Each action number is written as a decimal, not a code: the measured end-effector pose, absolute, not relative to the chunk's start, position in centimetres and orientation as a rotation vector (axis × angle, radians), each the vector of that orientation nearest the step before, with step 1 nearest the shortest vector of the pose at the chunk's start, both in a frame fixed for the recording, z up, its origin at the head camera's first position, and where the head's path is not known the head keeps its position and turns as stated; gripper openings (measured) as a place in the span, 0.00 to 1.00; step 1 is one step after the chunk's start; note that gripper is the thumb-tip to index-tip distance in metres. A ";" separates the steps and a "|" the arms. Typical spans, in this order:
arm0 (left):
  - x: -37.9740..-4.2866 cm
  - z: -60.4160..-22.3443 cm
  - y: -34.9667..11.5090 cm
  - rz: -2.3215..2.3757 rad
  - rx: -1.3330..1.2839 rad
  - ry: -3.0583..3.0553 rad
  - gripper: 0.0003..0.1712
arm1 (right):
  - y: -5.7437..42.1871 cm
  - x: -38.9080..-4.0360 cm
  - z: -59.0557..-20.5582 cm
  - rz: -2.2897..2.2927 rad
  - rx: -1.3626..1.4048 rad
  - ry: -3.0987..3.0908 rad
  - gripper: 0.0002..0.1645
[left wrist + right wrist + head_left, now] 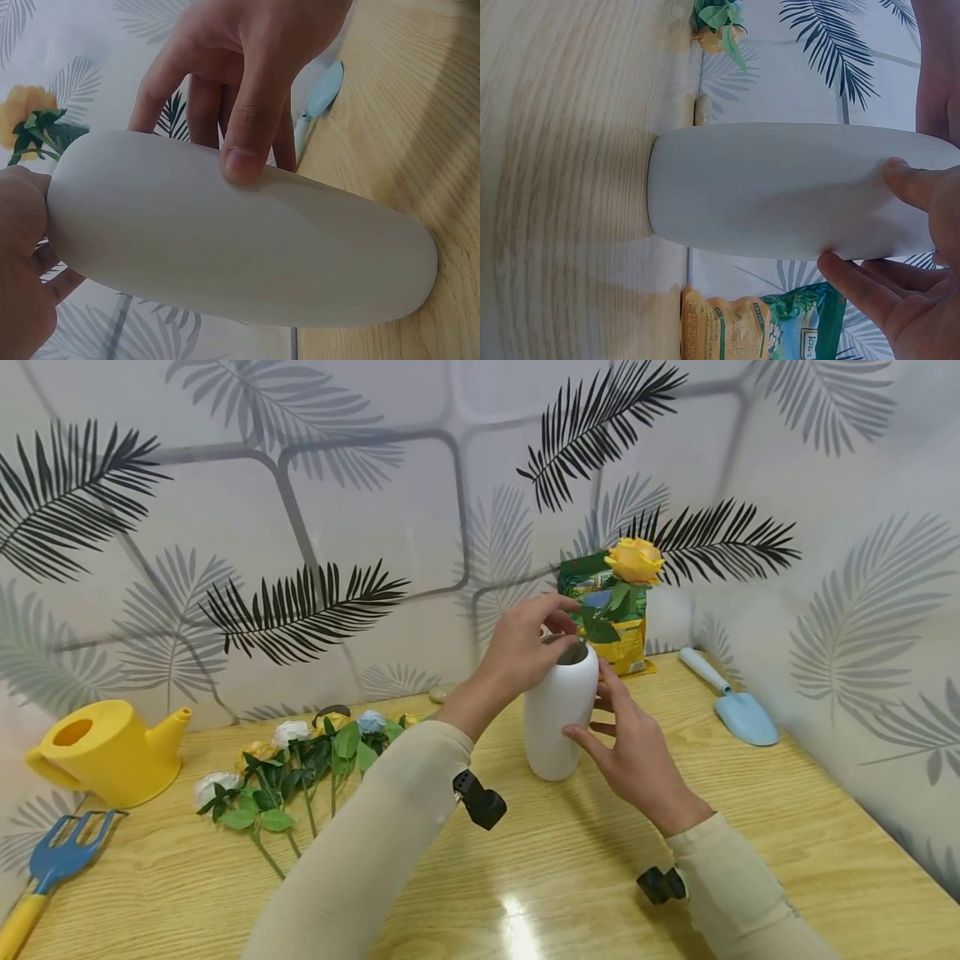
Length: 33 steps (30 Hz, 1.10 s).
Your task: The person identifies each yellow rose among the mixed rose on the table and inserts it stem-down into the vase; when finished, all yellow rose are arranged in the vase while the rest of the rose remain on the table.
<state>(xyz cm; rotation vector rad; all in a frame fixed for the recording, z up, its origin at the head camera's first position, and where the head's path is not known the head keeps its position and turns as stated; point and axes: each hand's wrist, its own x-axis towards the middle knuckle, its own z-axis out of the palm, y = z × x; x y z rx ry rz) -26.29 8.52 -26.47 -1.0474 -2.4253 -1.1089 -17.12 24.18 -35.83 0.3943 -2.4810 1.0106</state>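
A white vase (558, 718) stands on the table, tilted slightly in the head view. A yellow rose (635, 562) leans from its mouth to the right, leaves above the rim. My left hand (528, 639) is over the mouth, thumb and curled fingers at the rose's stem, where its lower end is hidden. The right hand (633, 756) holds the vase's right side, thumb in front and fingers behind. In the left wrist view the right thumb presses the vase wall (247, 240). The right wrist view shows fingertips of that hand (922, 232) near the upper part of the vase.
Several artificial flowers (288, 768) in white, yellow and blue lie at the left. Beyond them are a yellow watering can (112, 752) and a blue hand fork (63, 860). A green and yellow packet (626, 643) stands behind the vase; a light blue trowel (742, 714) lies right.
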 end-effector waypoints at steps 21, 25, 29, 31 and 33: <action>-26.4 -26.0 4.6 -1.106 -1.052 -2.401 0.14 | 23.3 -17.2 -35.5 1.005 0.380 -2.500 0.57; -26.2 -26.1 2.7 -1.105 -1.006 -2.412 0.15 | 23.4 -17.2 -35.5 1.004 0.378 -2.493 0.57; -26.0 -26.5 0.3 -1.128 -0.978 -2.417 0.15 | 23.6 -17.2 -35.5 0.998 0.385 -2.476 0.57; -25.8 -26.9 -1.0 -1.129 -0.965 -2.432 0.14 | 23.7 -17.2 -35.6 0.996 0.391 -2.466 0.57; -25.4 -27.5 -2.4 -1.127 -0.948 -2.460 0.14 | 23.7 -17.2 -35.6 0.994 0.395 -2.458 0.58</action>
